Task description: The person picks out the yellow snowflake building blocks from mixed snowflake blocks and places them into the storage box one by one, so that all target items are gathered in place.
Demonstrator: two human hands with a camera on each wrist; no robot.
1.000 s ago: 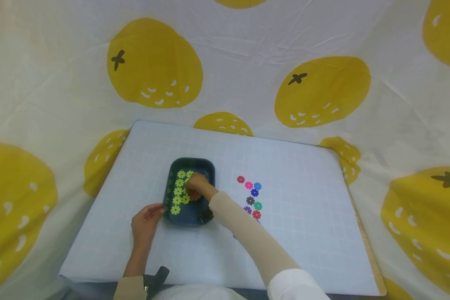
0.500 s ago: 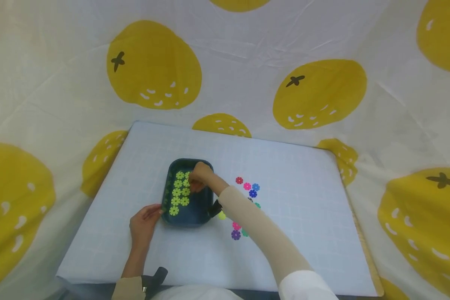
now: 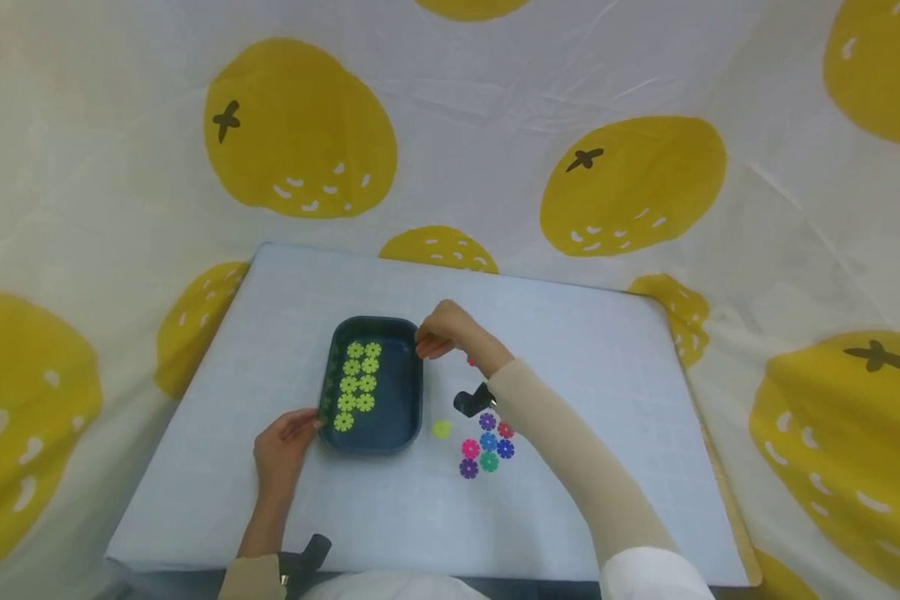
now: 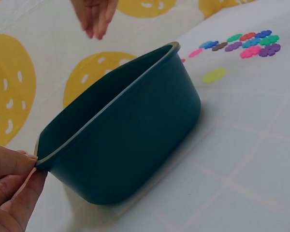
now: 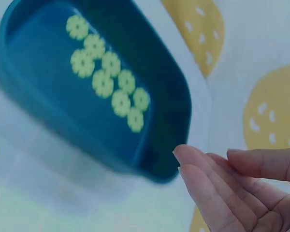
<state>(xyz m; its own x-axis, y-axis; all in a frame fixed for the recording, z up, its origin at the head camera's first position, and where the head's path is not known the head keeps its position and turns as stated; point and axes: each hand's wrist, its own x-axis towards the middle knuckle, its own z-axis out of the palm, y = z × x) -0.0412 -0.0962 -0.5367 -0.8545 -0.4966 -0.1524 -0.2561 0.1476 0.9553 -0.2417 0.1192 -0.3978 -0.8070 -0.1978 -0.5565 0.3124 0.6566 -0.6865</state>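
A dark teal plastic tray (image 3: 397,408) stands on the table, with two columns of yellow-green flower-shaped discs (image 3: 348,384) lying flat along its left side. My left hand (image 3: 279,446) pinches the tray's left rim; the left wrist view shows the thumb (image 4: 14,161) over that rim. Just off the tray's far right corner is my right hand (image 3: 446,329), holding nothing. Its fingers (image 5: 208,186) are loosely extended, and the thumb stands apart from them in the right wrist view.
To the right of the tray lies one yellow-green disc (image 3: 441,429). Beyond it is a loose cluster of pink, purple, blue, red and green discs (image 3: 489,461), partly hidden by the right forearm. A pale checked cloth (image 3: 607,392) covers the table; a fruit-print curtain (image 3: 480,150) hangs behind.
My right hand has left the discs inside the tray and moved right, out past the tray's rim. My left hand keeps its hold on the left rim.
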